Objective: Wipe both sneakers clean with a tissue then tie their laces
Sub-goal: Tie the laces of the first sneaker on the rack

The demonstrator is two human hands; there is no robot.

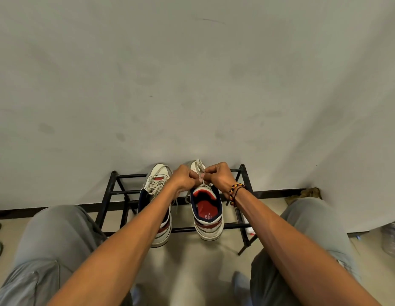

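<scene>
Two white sneakers with red and navy trim stand side by side on a black metal rack [117, 176], toes toward the wall. Over the right sneaker [206, 214] my left hand [185, 178] and my right hand [218, 176] meet, each pinching a pale lace [200, 167] that loops up between them. The right sneaker's red insole shows below my hands. The left sneaker [158, 175] has its laces lying loose across the tongue, and my left forearm covers its heel half. No tissue is in view.
A plain grey wall rises directly behind the rack. My knees in grey trousers flank the rack at left and right. A crumpled brown thing [307, 195] lies in the right floor corner. A clear plastic bag [391, 239] sits at the far right edge.
</scene>
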